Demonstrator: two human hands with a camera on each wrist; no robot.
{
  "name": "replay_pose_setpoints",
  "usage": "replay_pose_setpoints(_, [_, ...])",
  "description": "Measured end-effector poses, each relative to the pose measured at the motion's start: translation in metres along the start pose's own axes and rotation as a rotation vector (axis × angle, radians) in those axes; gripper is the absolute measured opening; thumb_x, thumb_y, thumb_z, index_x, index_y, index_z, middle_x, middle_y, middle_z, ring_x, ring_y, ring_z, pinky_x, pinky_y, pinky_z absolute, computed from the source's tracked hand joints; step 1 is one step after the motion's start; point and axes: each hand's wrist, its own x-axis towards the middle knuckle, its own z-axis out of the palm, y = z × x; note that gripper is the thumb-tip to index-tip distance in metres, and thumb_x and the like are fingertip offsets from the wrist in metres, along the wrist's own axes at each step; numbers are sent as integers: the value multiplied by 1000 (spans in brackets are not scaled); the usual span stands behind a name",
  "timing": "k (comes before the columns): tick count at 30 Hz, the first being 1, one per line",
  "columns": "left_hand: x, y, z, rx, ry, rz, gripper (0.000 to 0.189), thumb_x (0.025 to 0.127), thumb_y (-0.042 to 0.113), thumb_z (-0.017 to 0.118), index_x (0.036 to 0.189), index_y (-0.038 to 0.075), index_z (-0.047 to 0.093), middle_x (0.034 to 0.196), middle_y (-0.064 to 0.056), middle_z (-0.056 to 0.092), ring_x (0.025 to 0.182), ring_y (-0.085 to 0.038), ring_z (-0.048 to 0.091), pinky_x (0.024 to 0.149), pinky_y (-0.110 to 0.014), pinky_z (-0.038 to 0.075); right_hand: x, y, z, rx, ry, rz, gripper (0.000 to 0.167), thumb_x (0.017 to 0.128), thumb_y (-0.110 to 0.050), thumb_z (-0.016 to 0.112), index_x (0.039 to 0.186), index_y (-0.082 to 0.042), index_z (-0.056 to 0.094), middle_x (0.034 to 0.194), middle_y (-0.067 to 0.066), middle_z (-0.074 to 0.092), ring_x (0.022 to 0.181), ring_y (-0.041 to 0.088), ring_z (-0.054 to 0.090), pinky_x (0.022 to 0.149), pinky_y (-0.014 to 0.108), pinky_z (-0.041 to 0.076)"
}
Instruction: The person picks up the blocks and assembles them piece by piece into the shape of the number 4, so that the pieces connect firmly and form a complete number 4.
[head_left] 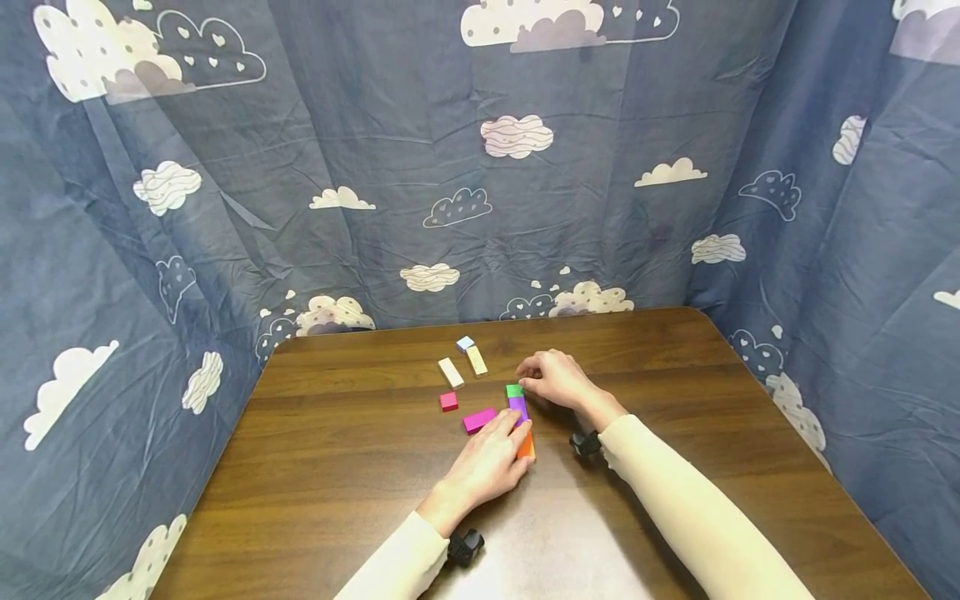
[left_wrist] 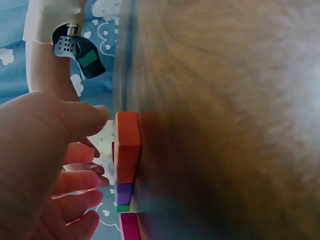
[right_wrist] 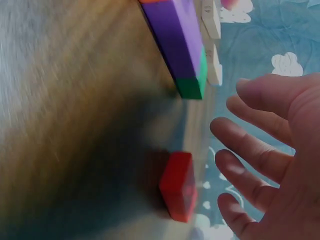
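Observation:
An orange block (head_left: 528, 447), a purple block (head_left: 518, 405) and a green block (head_left: 513, 390) form one line on the table, end to end. My left hand (head_left: 486, 458) hovers at the orange end, its fingers loosely spread and partly covering the row in the head view. The left wrist view has the thumb close above the orange block. Beyond the green end, my right hand (head_left: 558, 381) is held with relaxed, parted fingers. A red block (right_wrist: 177, 187) lies near those fingers in the right wrist view; the hand hides it in the head view.
Left of the row lie a magenta block (head_left: 480, 421) and a small pinkish-red block (head_left: 448, 402). Farther back are two cream blocks, one left (head_left: 452, 373) and one right (head_left: 477, 362), plus a light blue block (head_left: 465, 343). A cloud-print curtain (head_left: 375, 167) surrounds the wooden table (head_left: 315, 467).

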Motion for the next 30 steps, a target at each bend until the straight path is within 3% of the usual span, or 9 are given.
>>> replay_pose_setpoints(4, [5,-1,-2,10,6,-15,54,96,38,67,139,7,59,141,-16,54,133,-32,50,110,-42,40,-1,7,-9,-1,19,-25,20,88,-16,73,106,-12,78,87,-6,68,87,20,63,77,41,50])
replay_pose_setpoints(11, [6,2,-1,-18,-100,-48,56,100,40,60,145,7,54,149,-16,47,140,-32,43,114,-42,35,-13,26,-17,-18,-5,-73,34,82,0,65,113,-10,76,106,7,70,98,27,64,84,48,50])
replay_pose_setpoints(15, [4,3,1,-29,-128,-49,57,101,40,58,146,6,52,151,-16,45,141,-32,41,116,-42,33,-20,37,-21,-21,-30,-108,44,76,4,63,117,-8,73,115,9,68,108,30,63,90,52,49])
replay_pose_setpoints(23, [4,2,4,-45,-140,-37,59,101,41,58,148,7,50,153,-16,42,143,-31,38,116,-42,31,-29,56,-21,-18,-104,-153,51,77,-8,77,128,-9,69,135,14,60,124,37,54,103,58,41])
replay_pose_setpoints(30, [4,2,1,-66,-166,-26,60,100,41,60,148,7,50,155,-16,40,144,-31,36,117,-42,30,-31,61,-18,-3,-129,-155,51,82,-17,80,131,-11,67,144,18,53,128,41,50,105,60,38])
